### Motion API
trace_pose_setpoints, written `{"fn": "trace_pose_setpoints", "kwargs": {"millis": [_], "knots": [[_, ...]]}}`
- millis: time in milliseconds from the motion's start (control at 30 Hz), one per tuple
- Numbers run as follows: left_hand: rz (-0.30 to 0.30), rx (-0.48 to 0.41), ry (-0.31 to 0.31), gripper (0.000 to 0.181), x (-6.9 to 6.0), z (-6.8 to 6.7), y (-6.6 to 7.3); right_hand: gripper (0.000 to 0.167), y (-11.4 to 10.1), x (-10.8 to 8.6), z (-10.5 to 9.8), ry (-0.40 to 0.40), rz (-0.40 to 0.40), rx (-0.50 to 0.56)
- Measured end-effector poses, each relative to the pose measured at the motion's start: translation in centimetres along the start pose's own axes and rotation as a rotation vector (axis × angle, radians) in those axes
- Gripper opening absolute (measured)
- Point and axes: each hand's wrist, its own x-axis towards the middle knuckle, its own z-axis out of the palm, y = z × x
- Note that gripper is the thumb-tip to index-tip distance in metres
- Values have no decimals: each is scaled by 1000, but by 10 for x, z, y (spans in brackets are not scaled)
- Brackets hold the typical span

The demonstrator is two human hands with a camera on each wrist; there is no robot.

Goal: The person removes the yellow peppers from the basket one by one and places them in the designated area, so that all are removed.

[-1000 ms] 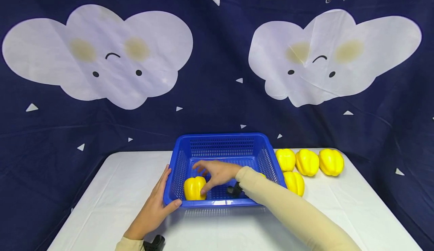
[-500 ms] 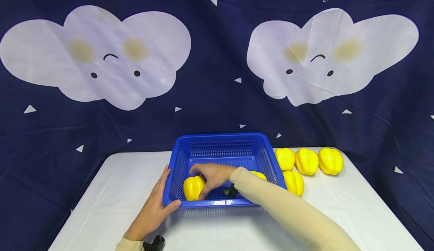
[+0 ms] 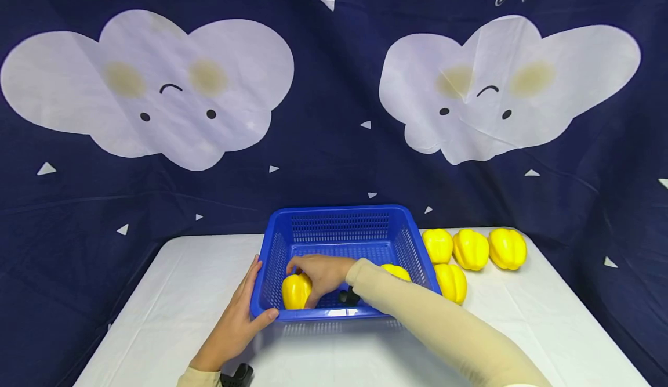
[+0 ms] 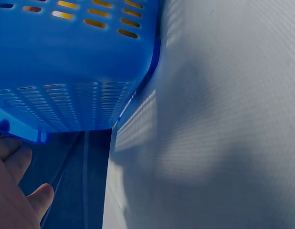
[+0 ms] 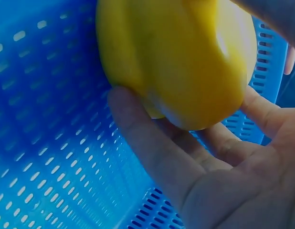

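A blue perforated basket (image 3: 334,314) stands on the table, with a yellow bell pepper (image 3: 295,292) in its front left corner. My right hand (image 3: 325,274) reaches down inside and grips this bell pepper (image 5: 185,62), fingers and thumb round its sides. Partly behind the right sleeve, a second yellow bell pepper (image 3: 398,271) lies in the basket's right part. My left hand (image 3: 233,323) rests against the basket's left side, fingers extended along the outer wall and thumb at the front corner of the rim. Those fingers also show at the edge of the left wrist view.
Several yellow bell peppers (image 3: 472,249) sit on the white-covered table (image 3: 522,317) just right of the basket. Behind the table hangs a dark blue cloth (image 3: 334,161) with cloud prints. The right forearm crosses over the basket's front right rim.
My right hand has shifted left and closed round the front left bell pepper. The other pepper in the basket shows more from behind the sleeve. My left hand stays put.
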Motion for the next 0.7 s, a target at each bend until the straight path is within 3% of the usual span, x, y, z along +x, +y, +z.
{"fn": "trace_pose_setpoints", "kwargs": {"millis": [200, 700], "knots": [[-1, 0, 0, 93, 0, 0, 0, 65, -2, 1, 0, -4, 6, -15], [7, 2, 2, 93, 0, 0, 0, 66, -3, -2, 0, -15, 16, -50]]}}
